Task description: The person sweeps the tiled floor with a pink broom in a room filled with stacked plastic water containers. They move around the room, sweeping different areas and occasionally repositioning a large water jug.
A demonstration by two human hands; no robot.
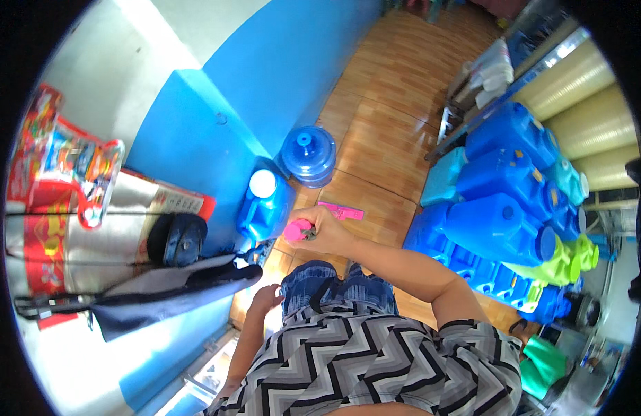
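Observation:
My right hand is out in front of me, its fingers wrapped round the pink-topped handle of what looks like a long-handled floor tool. Beyond the knuckles a flat pink head lies on the wood-patterned floor; my hand hides the shaft between. Something small and dark shows at the grip, too unclear to name. My left hand hangs low by my left thigh, fingers loosely apart and holding nothing visible. A blue water container with a white cap stands just left of my right hand.
A round clear-blue water jug stands by the blue wall. Blue and green containers are stacked along the right side. On the left wall hang a dark cap, a grey-black bag or umbrella and colourful packets.

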